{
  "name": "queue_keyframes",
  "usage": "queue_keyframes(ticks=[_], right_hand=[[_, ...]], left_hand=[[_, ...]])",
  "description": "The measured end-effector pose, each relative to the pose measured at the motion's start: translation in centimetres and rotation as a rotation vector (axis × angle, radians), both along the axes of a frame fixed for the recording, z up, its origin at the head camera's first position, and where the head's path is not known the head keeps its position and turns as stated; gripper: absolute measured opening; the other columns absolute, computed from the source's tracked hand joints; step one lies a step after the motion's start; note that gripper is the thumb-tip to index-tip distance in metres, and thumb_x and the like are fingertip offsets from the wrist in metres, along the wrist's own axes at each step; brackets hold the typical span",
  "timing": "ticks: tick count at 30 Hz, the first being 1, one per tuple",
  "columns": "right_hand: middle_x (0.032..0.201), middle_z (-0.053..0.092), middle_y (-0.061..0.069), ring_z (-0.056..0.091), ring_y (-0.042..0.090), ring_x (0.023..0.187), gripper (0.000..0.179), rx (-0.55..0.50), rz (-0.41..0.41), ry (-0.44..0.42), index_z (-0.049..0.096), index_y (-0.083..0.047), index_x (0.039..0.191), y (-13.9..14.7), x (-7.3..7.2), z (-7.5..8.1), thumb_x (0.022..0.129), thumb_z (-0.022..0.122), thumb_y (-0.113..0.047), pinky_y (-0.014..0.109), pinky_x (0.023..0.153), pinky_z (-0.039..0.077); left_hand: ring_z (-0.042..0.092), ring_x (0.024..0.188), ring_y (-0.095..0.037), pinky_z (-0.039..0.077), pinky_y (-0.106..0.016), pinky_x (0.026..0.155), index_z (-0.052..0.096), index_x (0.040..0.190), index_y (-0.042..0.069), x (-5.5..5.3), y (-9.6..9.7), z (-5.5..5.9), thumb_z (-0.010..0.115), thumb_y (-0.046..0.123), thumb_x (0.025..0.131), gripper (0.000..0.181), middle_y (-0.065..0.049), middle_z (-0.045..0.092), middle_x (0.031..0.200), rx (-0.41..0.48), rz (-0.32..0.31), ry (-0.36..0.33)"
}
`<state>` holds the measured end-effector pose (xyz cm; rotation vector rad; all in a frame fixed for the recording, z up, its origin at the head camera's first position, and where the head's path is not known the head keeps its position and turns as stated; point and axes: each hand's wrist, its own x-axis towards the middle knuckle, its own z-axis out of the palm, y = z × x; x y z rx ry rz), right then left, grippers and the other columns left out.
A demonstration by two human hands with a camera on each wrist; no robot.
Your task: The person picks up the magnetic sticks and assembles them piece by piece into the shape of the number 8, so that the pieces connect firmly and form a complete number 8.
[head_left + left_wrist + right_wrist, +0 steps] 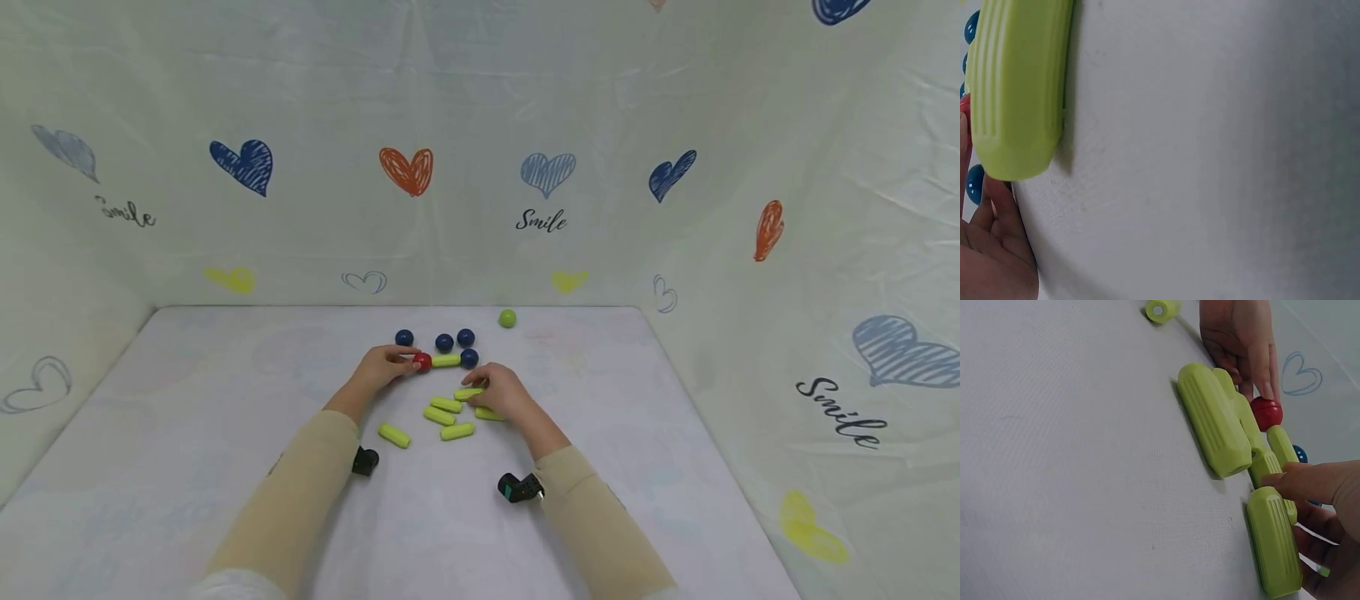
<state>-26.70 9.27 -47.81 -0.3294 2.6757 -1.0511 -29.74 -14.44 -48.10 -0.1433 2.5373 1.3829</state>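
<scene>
My left hand [378,368] pinches a red ball [423,362] between thumb and fingers. A yellow-green rod [446,361] runs from that ball to a blue ball [469,358], the three in one line. Nearer to me, my right hand [501,392] has thumb and fingers about the end of another yellow-green rod [468,393]. Its thumb lies against that rod in the right wrist view, close behind a larger-looking loose rod [1274,544]. The left wrist view shows the left hand [997,250] at the edge, with a grooved rod [1019,87] close to the camera.
Several loose rods [439,416] lie between the arms, one rod [394,435] off to the left. Behind the joined pieces are three blue balls [444,342]. A green ball [507,318] sits by the back edge of the white table [225,375], before a heart-printed curtain [465,108].
</scene>
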Motion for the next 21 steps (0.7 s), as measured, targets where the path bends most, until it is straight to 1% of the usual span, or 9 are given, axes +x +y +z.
queue_keyframes(ticks=[7, 13, 21], right_hand=[[0.095, 0.063, -0.001, 0.055, 0.017, 0.088, 0.021, 0.014, 0.011, -0.014, 0.075, -0.012, 0.103, -0.23, -0.25, 0.32, 0.083, 0.076, -0.006, 0.034, 0.08, 0.047], [0.095, 0.062, -0.001, 0.054, 0.018, 0.087, 0.02, 0.003, 0.004, -0.033, 0.075, -0.011, 0.104, -0.29, -0.25, 0.43, 0.085, 0.074, -0.006, 0.033, 0.078, 0.047], [0.097, 0.059, -0.001, 0.052, 0.02, 0.088, 0.023, -0.015, -0.009, -0.035, 0.074, -0.017, 0.109, -0.58, -0.47, 0.77, 0.088, 0.071, -0.008, 0.032, 0.074, 0.047]], left_hand=[[0.054, 0.107, -0.03, 0.047, -0.039, 0.089, 0.062, 0.131, 0.011, 0.14, 0.07, 0.0, 0.071, 0.022, 0.091, 0.043, -0.019, 0.058, 0.124, 0.017, 0.013, -0.003], [0.053, 0.105, -0.03, 0.047, -0.038, 0.088, 0.062, 0.131, 0.012, 0.08, 0.08, -0.22, 0.071, 0.023, 0.091, 0.042, -0.019, 0.058, 0.122, 0.007, 0.013, -0.002], [0.053, 0.107, -0.03, 0.048, -0.038, 0.089, 0.063, 0.131, 0.012, 0.07, -0.04, -0.4, 0.071, 0.022, 0.091, 0.042, -0.018, 0.059, 0.124, 0.013, 0.016, 0.006]])
